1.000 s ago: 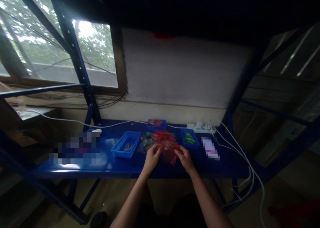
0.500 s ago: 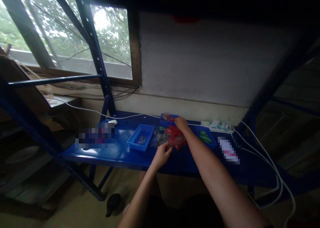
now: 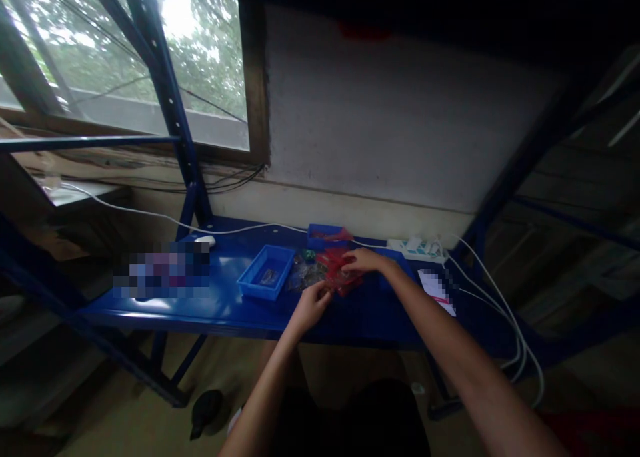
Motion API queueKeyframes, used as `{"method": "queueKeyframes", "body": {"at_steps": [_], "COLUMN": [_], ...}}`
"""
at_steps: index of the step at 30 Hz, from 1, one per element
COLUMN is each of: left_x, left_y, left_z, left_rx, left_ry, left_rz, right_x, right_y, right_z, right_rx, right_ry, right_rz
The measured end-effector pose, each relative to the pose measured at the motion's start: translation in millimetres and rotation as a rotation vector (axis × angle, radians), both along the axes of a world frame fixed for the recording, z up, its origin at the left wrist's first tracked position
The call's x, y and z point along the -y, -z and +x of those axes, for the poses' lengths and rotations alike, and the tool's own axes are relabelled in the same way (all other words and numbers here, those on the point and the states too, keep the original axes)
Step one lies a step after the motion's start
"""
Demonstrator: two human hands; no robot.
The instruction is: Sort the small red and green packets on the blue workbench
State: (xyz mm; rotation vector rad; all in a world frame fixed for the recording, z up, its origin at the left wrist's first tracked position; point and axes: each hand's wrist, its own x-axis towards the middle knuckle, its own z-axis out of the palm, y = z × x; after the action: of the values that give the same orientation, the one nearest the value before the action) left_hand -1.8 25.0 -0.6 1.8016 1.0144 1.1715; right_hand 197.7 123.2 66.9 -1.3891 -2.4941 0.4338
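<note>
Red packets (image 3: pixel 343 280) piled mid-worktop (image 3: pixel 215 303), right in front of me. Left grip (image 3: pixel 311 303): thumb and fingertips bunched at the pile's near-left edge; can't tell if they pinch a packet. Right grip (image 3: pixel 369 260): fingers bent over the pile's right side, hold unclear too.

Risks: thin, overlapping film could cling, so I might lift two packets at once. Clear packets (image 3: pixel 303 277) lie right beside the red ones; a sloppy drag could mix them. Rear blue tray (image 3: pixel 320 241) has a red packet (image 3: pixel 344 235) poking over its right rim; a bump could tip it out. My right forearm crosses the right-hand blue tray (image 3: pixel 387 283), hiding most of it; dropping the elbow could knock that. Dim light, shiny film: edges easily misjudged.
</note>
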Motion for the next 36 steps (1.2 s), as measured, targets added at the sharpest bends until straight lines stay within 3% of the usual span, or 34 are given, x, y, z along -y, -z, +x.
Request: {"method": "queueKeyframes", "body": {"at_steps": [4, 8, 11, 15, 18, 23, 28, 32, 36], "left_x": [0, 1, 1, 2, 2, 3, 7, 13, 17], "left_y": [-0.6, -0.9, -0.7, -0.3, -0.5, -1.3, -5.2, -13.0, -15.5], "left_z": [0, 0, -1, -4, -4, -4, -3, 9, 21], "left_rx": [-0.011, -0.054, -0.074, -0.065, -0.076, -0.096, 0.008, 0.067, 0.129], "left_ry": [-0.006, -0.034, -0.029, 0.000, -0.005, -0.017, -0.008, 0.131, 0.098], "left_rz": [0.001, 0.017, 0.005, -0.014, -0.018, -0.034, -0.094, -0.124, -0.191], "right_x": [11, 9, 6, 7, 14, 38, 84, 111, 116], "right_y": [6.0, 6.2, 8.0, 12.2, 11.4, 2.2, -1.3, 17.8, 51.0], "right_z": [2, 4, 8, 13, 15, 13, 4, -3, -7], "right_rx": [0.057, -0.095, -0.267, -0.378, -0.453, -0.656, -0.817, -0.954, -1.066], "right_ry": [0.128, 0.219, 0.250, 0.158, 0.124, 0.149, 0.188, 0.301, 0.508], "right_rz": [0.170, 0.237, 0.162, -0.018, 0.004, 0.013, 0.040, 0.031, 0.102]}}
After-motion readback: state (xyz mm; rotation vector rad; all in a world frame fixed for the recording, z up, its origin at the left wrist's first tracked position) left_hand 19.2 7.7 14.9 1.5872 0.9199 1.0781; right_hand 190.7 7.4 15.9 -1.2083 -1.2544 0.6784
